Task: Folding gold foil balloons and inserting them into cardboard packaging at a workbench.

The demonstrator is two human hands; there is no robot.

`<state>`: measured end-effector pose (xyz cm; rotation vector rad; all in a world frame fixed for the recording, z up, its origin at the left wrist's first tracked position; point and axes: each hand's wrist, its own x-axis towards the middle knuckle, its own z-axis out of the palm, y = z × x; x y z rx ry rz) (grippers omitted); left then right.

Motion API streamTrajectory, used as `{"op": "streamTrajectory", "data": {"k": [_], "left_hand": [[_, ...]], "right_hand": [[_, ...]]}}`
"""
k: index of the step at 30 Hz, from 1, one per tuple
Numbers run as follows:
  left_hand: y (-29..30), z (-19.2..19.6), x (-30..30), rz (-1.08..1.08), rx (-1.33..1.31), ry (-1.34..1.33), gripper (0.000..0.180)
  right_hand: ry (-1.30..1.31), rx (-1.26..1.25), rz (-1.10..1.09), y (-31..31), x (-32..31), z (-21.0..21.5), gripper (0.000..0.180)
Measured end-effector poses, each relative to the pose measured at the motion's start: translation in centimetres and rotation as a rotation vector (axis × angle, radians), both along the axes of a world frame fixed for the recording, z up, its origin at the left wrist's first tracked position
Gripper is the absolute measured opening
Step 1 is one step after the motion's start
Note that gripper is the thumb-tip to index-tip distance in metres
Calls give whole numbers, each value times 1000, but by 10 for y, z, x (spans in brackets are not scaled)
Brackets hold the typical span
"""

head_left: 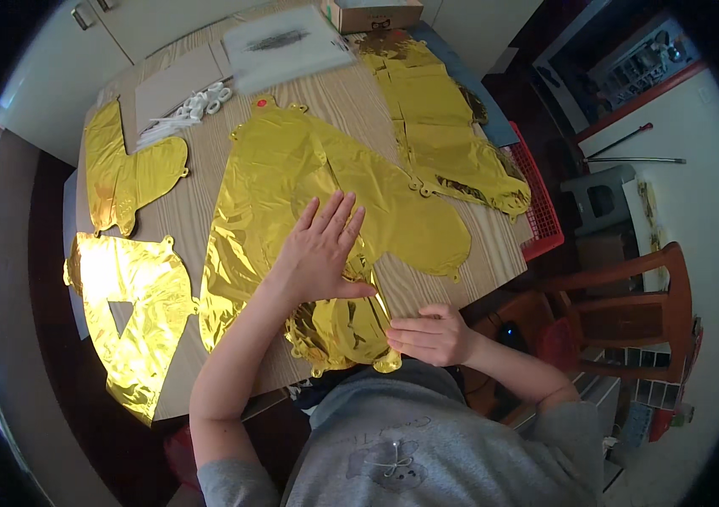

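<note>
- Centrally, a large gold foil balloon (325, 194), deflated, lay flat on the wooden table (478, 262), its lower end reaching the near edge.
- Left hand (321, 249) lay on the balloon's middle, palm down, fingers spread and straight, gripping nothing; judged to be pressing the foil flat.
- Right hand (429, 335) sat at the balloon's lower end by the table edge, fingers drawn together and curled against the foil; whether they pinched it could not be told.
- Both forearms entered from below the balloon, the left extended, the right bent inward.
- Left of the balloon lay two more gold foil pieces (135, 313); beyond it, white plastic straws (194, 110); right of it, a folded gold foil stack (444, 135).
</note>
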<state>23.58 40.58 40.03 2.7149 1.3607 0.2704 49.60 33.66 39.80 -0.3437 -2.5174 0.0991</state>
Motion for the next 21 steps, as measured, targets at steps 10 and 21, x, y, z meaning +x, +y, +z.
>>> {"op": "streamTrajectory", "data": {"k": [10, 21], "left_hand": [[1, 1, -2, -11, -2, 4, 117], [-1, 1, -1, 4, 7, 29, 117]], "right_hand": [[-1, -96, 93, 5, 0, 1, 10], [-79, -190, -111, 44, -22, 17, 23]]}}
